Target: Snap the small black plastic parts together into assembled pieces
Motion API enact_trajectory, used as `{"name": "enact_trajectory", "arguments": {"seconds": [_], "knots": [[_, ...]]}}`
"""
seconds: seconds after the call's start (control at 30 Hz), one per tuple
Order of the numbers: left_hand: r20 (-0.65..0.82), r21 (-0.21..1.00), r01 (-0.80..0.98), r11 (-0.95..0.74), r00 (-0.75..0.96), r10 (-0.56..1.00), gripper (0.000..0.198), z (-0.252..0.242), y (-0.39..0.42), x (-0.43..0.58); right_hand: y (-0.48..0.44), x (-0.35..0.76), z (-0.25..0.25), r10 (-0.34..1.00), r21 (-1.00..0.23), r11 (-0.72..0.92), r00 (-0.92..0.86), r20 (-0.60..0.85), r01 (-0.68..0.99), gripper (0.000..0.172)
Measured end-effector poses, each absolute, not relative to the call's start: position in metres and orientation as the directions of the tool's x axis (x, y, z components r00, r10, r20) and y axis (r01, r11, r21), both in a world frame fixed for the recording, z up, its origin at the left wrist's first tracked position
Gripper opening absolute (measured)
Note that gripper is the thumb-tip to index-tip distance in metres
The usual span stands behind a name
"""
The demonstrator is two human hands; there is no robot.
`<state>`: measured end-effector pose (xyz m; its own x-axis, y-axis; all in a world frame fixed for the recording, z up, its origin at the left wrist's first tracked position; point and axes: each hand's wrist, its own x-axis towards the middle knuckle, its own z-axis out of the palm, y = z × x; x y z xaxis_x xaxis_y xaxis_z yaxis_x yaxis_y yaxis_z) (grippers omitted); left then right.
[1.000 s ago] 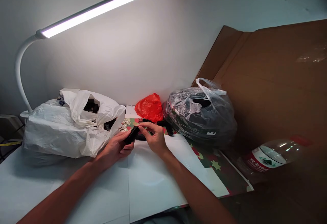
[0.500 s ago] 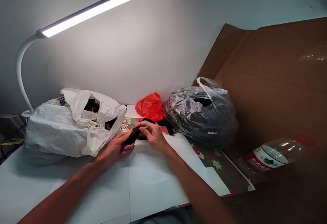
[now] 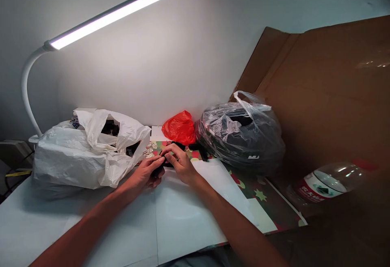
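My left hand [image 3: 150, 171] is closed around a small black piece [image 3: 158, 171], mostly covered by the fingers; its kind cannot be made out. My right hand [image 3: 179, 162] meets it from the right, thumb and fingertips pinched at the piece's upper end. Just beyond the hands lie several black parts [image 3: 196, 148] on a patterned sheet. A little pile of small silvery pieces [image 3: 150, 149] sits left of them, beside the white plastic bag [image 3: 76, 153], through whose openings more black parts show.
A red plastic bag [image 3: 179, 127] rests against the wall. Right of it stands a clear bag [image 3: 243, 133] full of dark items. A lit lamp [image 3: 122, 13] arches over the white tabletop [image 3: 189, 218]. Cardboard [image 3: 329, 96] and a red-capped bottle [image 3: 323, 186] are at the right.
The black piece has turned in my left hand, and less of it shows now. Both hands stay together in nearly the same place; the view has shifted slightly.
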<state>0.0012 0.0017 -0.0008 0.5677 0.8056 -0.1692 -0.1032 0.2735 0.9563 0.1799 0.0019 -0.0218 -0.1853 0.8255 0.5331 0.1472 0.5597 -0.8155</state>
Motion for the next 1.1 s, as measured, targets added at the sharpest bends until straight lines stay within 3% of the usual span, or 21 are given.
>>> {"name": "enact_trajectory", "arguments": {"seconds": [0.23,0.37,0.53,0.73,1.1], "knots": [[-0.148,0.968,-0.096,0.231,0.526,0.838,0.061,-0.003,0.003,0.003,-0.002,0.177,-0.023,0.808,-0.804,0.582,-0.201,0.554,0.121,0.053],[-0.081,0.990,-0.068,0.126,0.458,0.885,0.056,-0.003,0.002,0.001,-0.005,0.176,-0.020,0.797,-0.781,0.603,-0.169,0.580,0.163,0.051],[0.019,1.000,-0.003,-0.019,0.410,0.912,0.053,0.002,-0.001,-0.001,-0.009,0.172,-0.023,0.850,-0.850,0.520,-0.154,0.504,0.087,0.045],[0.039,0.999,-0.007,-0.040,0.426,0.904,0.051,0.004,-0.003,-0.003,-0.011,0.169,-0.026,0.847,-0.853,0.520,-0.150,0.510,0.043,0.035],[0.030,0.999,0.022,-0.044,0.448,0.894,0.054,0.001,0.002,-0.002,-0.002,0.177,-0.022,0.878,-0.901,0.433,-0.209,0.430,-0.034,0.039]]}}
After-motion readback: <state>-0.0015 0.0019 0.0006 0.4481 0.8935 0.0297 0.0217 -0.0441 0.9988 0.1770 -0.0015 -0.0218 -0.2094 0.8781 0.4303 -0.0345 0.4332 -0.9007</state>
